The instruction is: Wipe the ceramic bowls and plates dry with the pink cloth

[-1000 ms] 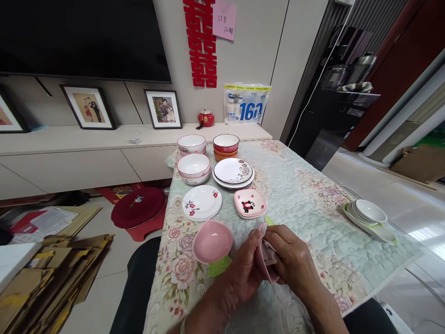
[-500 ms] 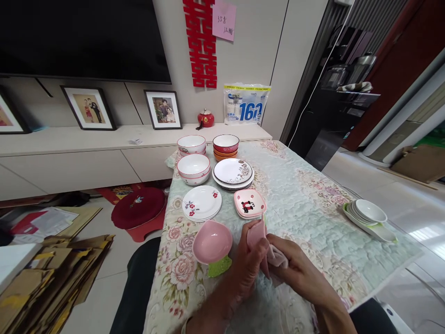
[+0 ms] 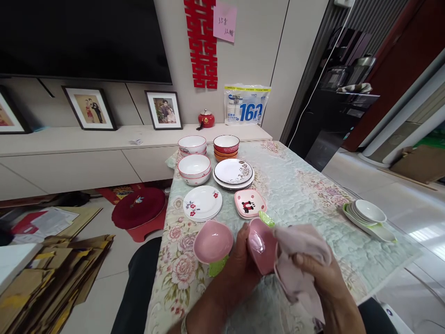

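My left hand grips a small pink bowl by its left side, tilted so its glossy inside shows. A green leaf-shaped tab sticks out from the bowl's far end. In my right hand a pale pink cloth is bunched, its folds hanging down beside the bowl's right rim. A matching pink bowl with a green leaf tab rests on the table just left of my left hand. Beyond my hands lies a square pink dish with a cartoon figure.
White flowered plates and dark-rimmed plates are stacked farther back. Behind them stand white bowls and red and orange bowls. Small white dishes sit at the right edge of the flowered tablecloth. A red stool stands left.
The pink bowl has turned from edge-on to show its inside. My right hand has drawn right with the cloth, which is now spread out more and hangs loose.
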Available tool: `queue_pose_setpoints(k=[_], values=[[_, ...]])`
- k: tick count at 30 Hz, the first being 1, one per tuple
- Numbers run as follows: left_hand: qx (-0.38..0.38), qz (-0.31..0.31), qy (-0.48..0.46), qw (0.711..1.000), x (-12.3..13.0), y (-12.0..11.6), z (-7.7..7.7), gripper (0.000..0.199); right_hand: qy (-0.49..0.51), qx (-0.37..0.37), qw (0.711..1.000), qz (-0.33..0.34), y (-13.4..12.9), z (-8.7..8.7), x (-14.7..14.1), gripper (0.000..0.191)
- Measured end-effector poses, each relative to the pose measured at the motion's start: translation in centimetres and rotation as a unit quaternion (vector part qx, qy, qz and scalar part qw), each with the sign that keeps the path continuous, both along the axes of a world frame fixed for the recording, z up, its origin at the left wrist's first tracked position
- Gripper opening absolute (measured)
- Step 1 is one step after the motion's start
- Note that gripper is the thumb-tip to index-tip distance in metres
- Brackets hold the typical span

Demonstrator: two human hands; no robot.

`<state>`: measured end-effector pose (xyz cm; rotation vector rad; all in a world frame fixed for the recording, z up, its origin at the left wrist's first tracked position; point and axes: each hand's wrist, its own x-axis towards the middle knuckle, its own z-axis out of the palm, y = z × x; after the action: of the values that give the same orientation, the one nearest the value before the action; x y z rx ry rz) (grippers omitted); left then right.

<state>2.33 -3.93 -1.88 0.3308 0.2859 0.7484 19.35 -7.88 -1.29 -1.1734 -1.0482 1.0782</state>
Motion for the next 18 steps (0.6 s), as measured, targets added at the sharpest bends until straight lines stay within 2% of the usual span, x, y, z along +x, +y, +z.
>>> queue_pose_setpoints(k=[2, 3, 5, 6, 7, 9, 11, 13, 15, 18], values=[[-0.009, -0.022, 0.002, 1.0, 0.0, 0.3, 0.1, 0.072, -0.005, 0.008, 0.99, -0.139, 0.5, -0.7, -0.1, 0.034], [-0.013, -0.034, 0.01, 0.999, 0.0, 0.3, 0.0, 0.075, -0.038, 0.018, 0.979, -0.199, 0.8, -1.0, -0.2, 0.034], [-0.009, -0.04, 0.029, 0.999, 0.2, 0.4, -0.2, 0.077, -0.153, 0.052, 0.949, -0.271, 1.5, -1.3, -0.6, 0.034], [-0.004, -0.046, 0.036, 0.998, 0.3, 0.3, -0.4, 0.077, -0.221, 0.076, 0.931, -0.279, 1.8, -1.4, -0.8, 0.032], [0.002, -0.053, 0.043, 0.998, 0.4, 0.2, -0.6, 0.077, -0.287, 0.101, 0.914, -0.267, 2.0, -1.4, -1.0, 0.029], [0.015, -0.057, 0.058, 0.997, 0.5, 0.0, -0.8, 0.069, -0.386, 0.144, 0.889, -0.2, 2.1, -0.9, -1.6, 0.023], [0.02, -0.043, 0.071, 0.996, 0.5, -0.2, -1.0, 0.059, -0.43, 0.163, 0.88, -0.12, 2.1, -0.1, -2.3, 0.018], [0.016, -0.023, 0.071, 0.997, 0.4, -0.2, -1.0, 0.054, -0.432, 0.158, 0.887, -0.049, 1.9, 0.7, -2.9, 0.019], [0.008, -0.013, 0.071, 0.997, 0.4, -0.1, -0.9, 0.054, -0.413, 0.141, 0.9, -0.008, 1.7, 1.3, -3.4, 0.024], [-0.005, 0.002, 0.07, 0.998, 0.5, 0.1, -0.6, 0.051, -0.396, 0.133, 0.908, -0.016, 1.8, 1.1, -3.8, 0.024]])
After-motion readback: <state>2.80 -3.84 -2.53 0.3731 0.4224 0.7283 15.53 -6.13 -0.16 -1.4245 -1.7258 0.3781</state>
